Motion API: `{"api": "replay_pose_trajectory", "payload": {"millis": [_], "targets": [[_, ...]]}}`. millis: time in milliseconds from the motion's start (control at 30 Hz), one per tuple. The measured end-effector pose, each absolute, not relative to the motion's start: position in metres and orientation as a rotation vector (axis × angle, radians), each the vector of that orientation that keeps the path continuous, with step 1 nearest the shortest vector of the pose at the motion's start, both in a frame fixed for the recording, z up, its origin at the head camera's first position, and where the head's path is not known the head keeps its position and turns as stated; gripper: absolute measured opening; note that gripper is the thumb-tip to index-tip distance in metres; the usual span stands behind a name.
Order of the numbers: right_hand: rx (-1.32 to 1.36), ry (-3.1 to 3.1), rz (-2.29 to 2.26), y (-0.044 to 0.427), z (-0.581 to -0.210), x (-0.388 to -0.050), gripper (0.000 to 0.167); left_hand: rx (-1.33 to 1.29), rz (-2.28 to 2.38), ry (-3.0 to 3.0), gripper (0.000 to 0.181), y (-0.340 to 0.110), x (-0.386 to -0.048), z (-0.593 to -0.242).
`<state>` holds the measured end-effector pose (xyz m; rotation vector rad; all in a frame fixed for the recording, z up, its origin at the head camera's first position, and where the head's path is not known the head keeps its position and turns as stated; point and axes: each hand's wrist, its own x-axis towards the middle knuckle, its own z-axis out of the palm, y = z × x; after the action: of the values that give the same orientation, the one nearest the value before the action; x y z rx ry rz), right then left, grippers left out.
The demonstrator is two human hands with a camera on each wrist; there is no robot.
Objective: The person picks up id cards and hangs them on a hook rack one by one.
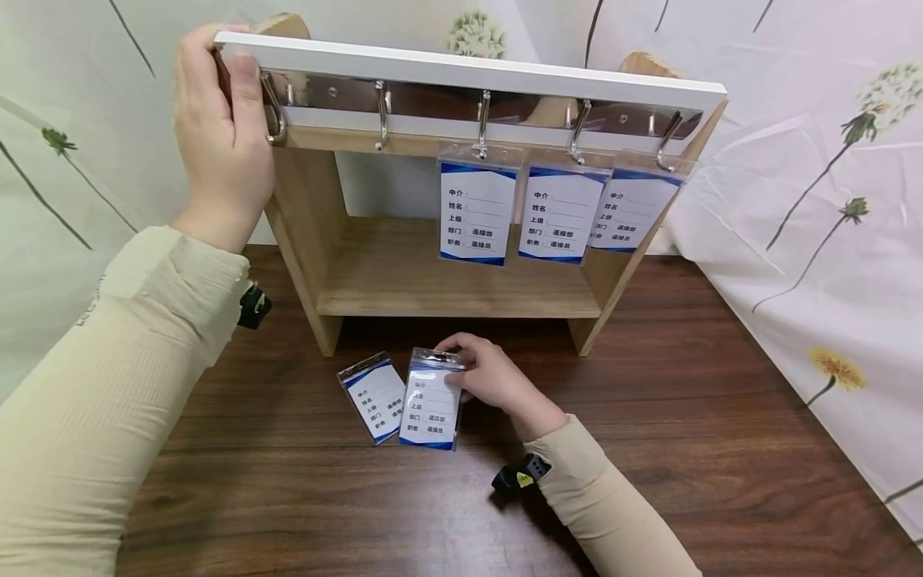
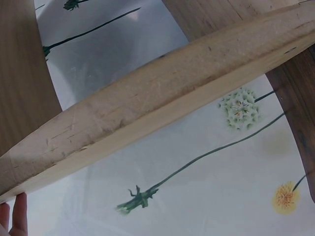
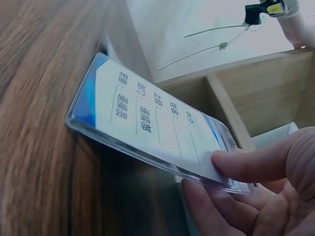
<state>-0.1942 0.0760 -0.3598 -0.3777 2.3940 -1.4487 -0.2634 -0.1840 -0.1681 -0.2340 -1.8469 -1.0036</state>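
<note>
My left hand (image 1: 223,136) grips the top left end of a wooden hook rack (image 1: 461,60), thumb on the front and fingers round the end; in the left wrist view only fingertips (image 2: 18,216) show at its wooden side. My right hand (image 1: 493,377) pinches a clear-sleeved ID badge (image 1: 430,409) by its top right edge, thumb on the face. In the right wrist view that badge (image 3: 147,118) is tilted, its far end close to the tabletop. Another badge (image 1: 371,401) lies on the table just left, partly covered by the held one.
Three badges hang from the middle and right hooks: one badge (image 1: 479,212), a second (image 1: 562,212) and a third (image 1: 634,208). The two left hooks, such as this hook (image 1: 382,120), carry nothing. A lower shelf (image 1: 461,268) spans the rack. Flower-printed cloth (image 1: 793,160) stands behind the dark wooden table (image 1: 288,497).
</note>
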Motion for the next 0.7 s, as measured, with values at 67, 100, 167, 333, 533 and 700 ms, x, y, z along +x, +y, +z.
{"api": "replay_pose_trajectory", "payload": {"millis": [67, 100, 167, 333, 533, 700], "targets": [[-0.4, 2.394, -1.459, 0.076, -0.356, -0.193, 0.035, -0.23, -1.006, -1.845, 0.027, -0.184, -0.264, -0.168], [-0.406, 2.396, -1.464, 0.076, -0.354, -0.192, 0.035, -0.229, -1.008, -1.844, 0.027, -0.184, -0.264, -0.168], [-0.422, 2.4, -1.478, 0.076, -0.35, -0.19, 0.033, -0.228, -1.008, -1.842, 0.027, -0.184, -0.264, -0.168], [-0.448, 2.393, -1.523, 0.077, -0.342, -0.187, 0.023, -0.237, -1.005, -1.847, 0.028, -0.183, -0.264, -0.168], [-0.532, 2.391, -1.562, 0.078, -0.335, -0.184, 0.013, -0.239, -1.013, -1.839, 0.028, -0.184, -0.265, -0.167], [-0.537, 2.375, -1.599, 0.076, -0.325, -0.18, 0.013, -0.238, -1.015, -1.844, 0.027, -0.185, -0.264, -0.169]]}}
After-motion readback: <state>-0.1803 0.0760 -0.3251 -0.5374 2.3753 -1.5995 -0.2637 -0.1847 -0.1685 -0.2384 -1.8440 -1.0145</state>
